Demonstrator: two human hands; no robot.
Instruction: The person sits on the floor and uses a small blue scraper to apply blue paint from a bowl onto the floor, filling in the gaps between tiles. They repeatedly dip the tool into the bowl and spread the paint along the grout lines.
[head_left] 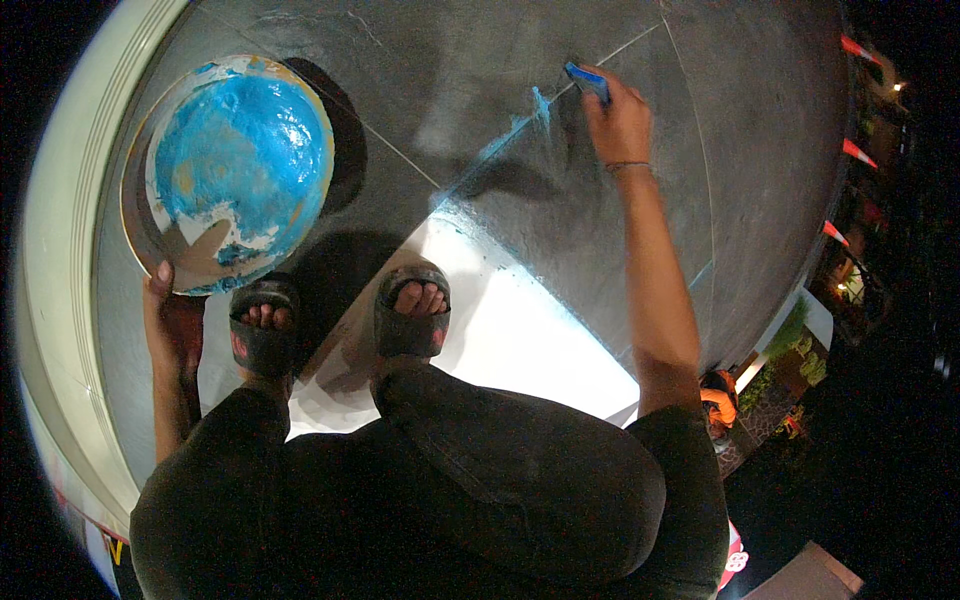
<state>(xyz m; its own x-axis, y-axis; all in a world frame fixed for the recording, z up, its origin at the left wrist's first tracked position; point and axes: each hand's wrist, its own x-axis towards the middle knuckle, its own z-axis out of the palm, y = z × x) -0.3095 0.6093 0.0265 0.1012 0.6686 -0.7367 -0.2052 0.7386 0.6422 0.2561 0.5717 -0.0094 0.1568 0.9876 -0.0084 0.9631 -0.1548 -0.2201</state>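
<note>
My left hand grips the near rim of a round, shallow pan, thumb over the edge. Bright blue paste coats much of its inside, with bare whitish and brownish patches showing. At the upper right, my right hand is closed around a small flat scraper, blue at its visible end; its exact shape is partly hidden by the fingers. Beside it, a smear of blue paste lies across a joint between dark grey tiles. A blue streak follows that joint down toward the left.
My sandalled feet stand by a brightly lit white floor area. A pale ridged edge curves along the left. On the right are orange-and-white cones and a person in orange.
</note>
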